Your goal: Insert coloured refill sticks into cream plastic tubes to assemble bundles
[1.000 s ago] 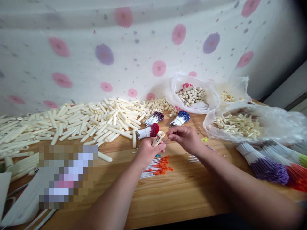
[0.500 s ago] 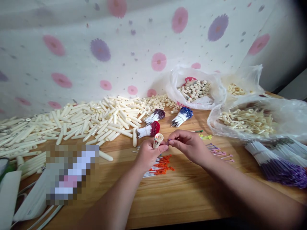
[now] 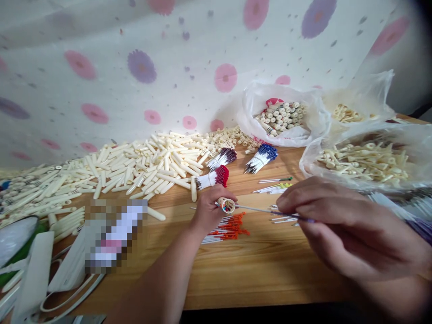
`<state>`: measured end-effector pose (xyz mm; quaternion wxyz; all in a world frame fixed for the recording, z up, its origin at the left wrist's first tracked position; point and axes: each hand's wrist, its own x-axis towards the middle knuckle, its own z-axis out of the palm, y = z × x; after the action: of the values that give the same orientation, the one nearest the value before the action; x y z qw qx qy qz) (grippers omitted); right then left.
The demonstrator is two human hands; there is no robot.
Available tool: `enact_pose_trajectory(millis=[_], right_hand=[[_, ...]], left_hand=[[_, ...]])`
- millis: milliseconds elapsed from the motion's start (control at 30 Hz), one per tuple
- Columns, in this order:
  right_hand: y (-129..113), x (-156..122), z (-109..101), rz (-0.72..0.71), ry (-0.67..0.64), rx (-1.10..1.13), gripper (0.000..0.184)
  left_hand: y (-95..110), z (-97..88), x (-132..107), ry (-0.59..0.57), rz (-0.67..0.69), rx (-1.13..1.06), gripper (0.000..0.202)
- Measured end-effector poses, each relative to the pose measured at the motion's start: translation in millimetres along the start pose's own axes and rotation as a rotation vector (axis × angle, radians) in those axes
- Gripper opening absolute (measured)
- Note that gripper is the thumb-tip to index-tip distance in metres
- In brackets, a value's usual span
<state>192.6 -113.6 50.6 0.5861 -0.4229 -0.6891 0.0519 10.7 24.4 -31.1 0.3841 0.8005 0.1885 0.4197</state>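
Note:
My left hand (image 3: 209, 210) is closed around a short cream pen barrel (image 3: 221, 202). Its open end faces me, with several coloured refill ends inside. Between the fingers of my right hand (image 3: 344, 225) is a thin white pen refill (image 3: 256, 209) with a purple end. The refill's far tip reaches the rim of the barrel; whether it is inside cannot be made out. Orange-ended refills (image 3: 229, 227) lie just below my left hand. Yellow-ended refills (image 3: 275, 188) and a green-ended one (image 3: 275, 180) lie beyond my right hand, which partly hides more white refills (image 3: 283, 220).
A large heap of cream tubes (image 3: 135, 164) spreads along the wall. Tied bundles of red (image 3: 214, 177), maroon (image 3: 223, 157) and blue refills (image 3: 261, 158) stand behind my hands. Plastic bags (image 3: 251, 96) of parts fill the back right. White cable (image 3: 79, 292) lies front left.
My right hand has moved right and closer to the camera, away from the left hand, and a purple-ended refill now stretches between them. The barrel's mouth has tipped towards me. The view has shifted slightly.

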Motion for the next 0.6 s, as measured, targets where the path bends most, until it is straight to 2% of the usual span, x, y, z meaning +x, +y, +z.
enact_pose_trajectory(millis=[100,233,433,533,600], right_hand=[[-2,8,1,-0.165,-0.163,-0.089,0.020],[6,11,7,-0.293,-0.179,-0.108,0.017],[17,5,26,-0.273,-0.177,-0.087,0.019],[26,1,36,-0.195,-0.165,-0.125,0.018],[33,-1,40,-0.129,-0.137,-0.162,0.015]], left_hand=[[-1,0.7,-1,-0.024,0.004,0.016,0.007],[-1,1.9,0,-0.038,0.008,0.007,0.009],[0,1.1,0,-0.074,0.048,0.037,0.011],[2,-2.5,0,-0.108,0.068,0.102,0.012],[4,-5.9,0,-0.133,0.075,0.154,0.024]])
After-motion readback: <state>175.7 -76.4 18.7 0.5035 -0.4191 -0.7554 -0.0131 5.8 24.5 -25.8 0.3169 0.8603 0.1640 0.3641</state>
